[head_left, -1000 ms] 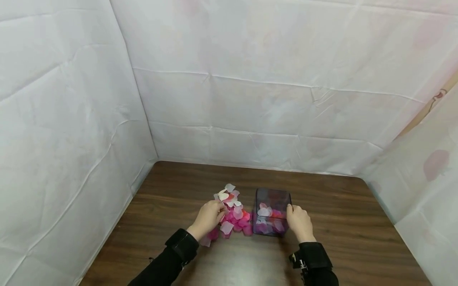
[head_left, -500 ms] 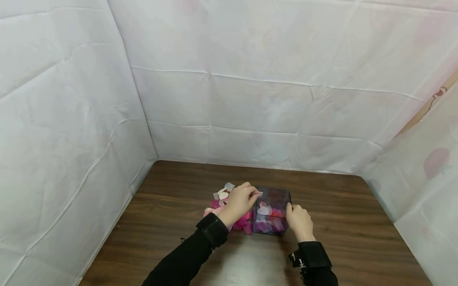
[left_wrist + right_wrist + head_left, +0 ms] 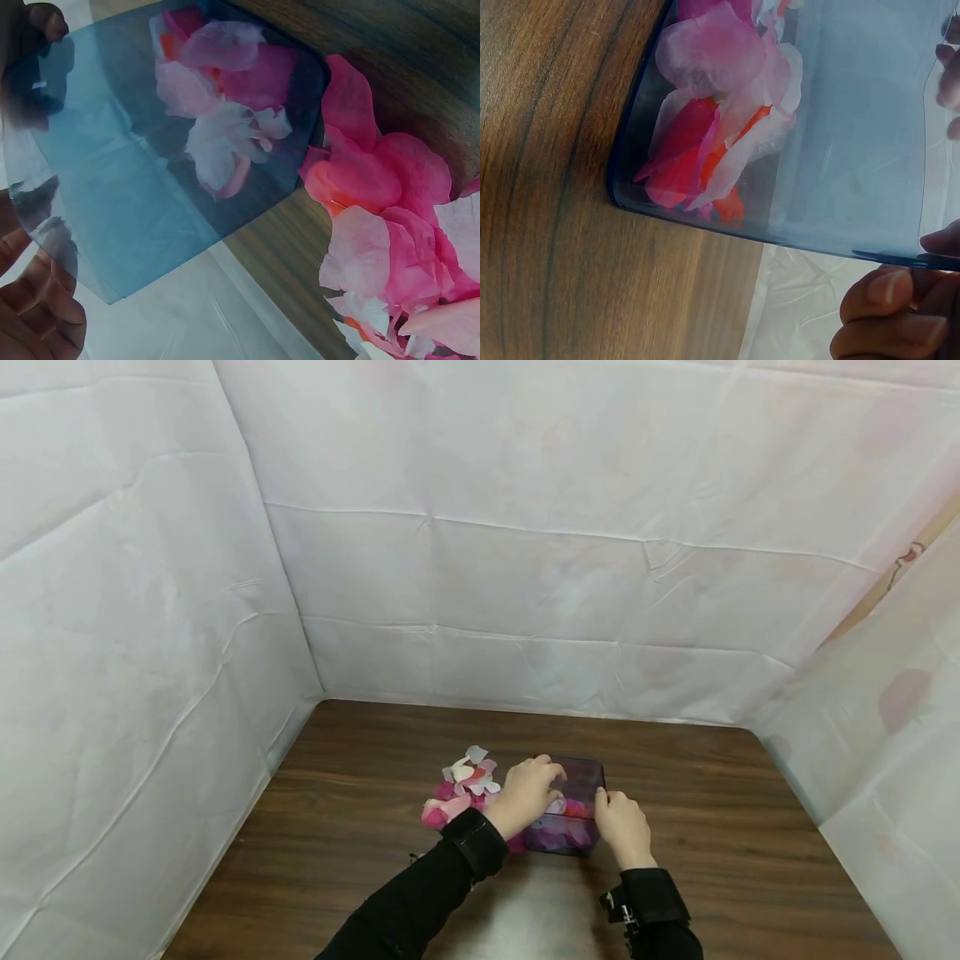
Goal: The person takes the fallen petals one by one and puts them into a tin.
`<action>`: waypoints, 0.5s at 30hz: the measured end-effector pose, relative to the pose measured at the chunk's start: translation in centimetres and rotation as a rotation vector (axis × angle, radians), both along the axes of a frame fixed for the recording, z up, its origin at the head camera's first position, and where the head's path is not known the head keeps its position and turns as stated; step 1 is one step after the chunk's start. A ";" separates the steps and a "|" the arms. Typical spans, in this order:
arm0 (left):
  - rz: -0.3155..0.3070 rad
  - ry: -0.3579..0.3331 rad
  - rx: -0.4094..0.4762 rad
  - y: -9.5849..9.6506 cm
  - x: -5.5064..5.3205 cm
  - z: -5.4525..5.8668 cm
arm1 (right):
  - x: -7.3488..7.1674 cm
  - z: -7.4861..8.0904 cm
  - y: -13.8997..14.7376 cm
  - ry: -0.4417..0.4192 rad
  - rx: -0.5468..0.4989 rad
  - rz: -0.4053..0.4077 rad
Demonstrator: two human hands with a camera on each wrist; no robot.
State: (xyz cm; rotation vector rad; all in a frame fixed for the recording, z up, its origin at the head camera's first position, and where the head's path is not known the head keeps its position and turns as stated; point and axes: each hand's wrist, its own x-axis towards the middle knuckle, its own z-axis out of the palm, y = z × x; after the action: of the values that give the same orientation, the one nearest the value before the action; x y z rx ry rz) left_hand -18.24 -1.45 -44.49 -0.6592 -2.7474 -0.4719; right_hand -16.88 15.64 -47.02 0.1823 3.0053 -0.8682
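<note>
A see-through tinted plastic box [image 3: 587, 774] stands on the table with pink, white and red artificial petals [image 3: 682, 157] at its bottom. My right hand [image 3: 626, 831] grips the box's right rim between thumb and curled fingers. Over the box's opening, from the left, reaches my left hand [image 3: 525, 792], its fingers loosely bent and apart from the thumb. No petal shows between them. In the left wrist view these fingers [image 3: 45, 307] lie by the rim, partly behind the clear wall. Loose petals [image 3: 468, 774] are heaped left of the box, partly hidden by the left forearm.
A brown wood-grain table [image 3: 375, 760] carries everything. White cloth sheets [image 3: 465, 577] hang behind it and along both sides. Black straps [image 3: 476, 843] wrap both wrists.
My left hand has carried a pinched pale petal from the heap rightward to over the box, and its fingers have parted. The right hand keeps holding the rim.
</note>
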 end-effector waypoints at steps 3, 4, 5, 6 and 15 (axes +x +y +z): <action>-0.001 0.040 0.059 -0.5 0.3 0.1 | 0.1 0.0 0.0 0.006 0.003 -0.002; -0.001 0.043 0.098 -0.8 0.4 0.0 | 0.1 0.1 0.0 0.007 0.005 -0.001; 0.004 0.041 0.132 -1.2 0.5 0.1 | 0.1 0.1 0.0 0.007 0.004 0.001; 0.006 0.041 0.161 -1.6 0.5 0.1 | 0.1 0.2 0.0 0.006 0.004 0.002; 0.089 -0.037 0.215 -8.4 1.8 -3.7 | -0.1 0.0 -0.2 0.005 0.004 0.008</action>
State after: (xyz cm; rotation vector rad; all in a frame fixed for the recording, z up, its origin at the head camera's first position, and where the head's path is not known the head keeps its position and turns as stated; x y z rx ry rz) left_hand -16.41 -9.90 -48.19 -0.4781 -2.6944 -0.7531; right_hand -17.01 15.49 -46.97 0.1675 3.0108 -0.8628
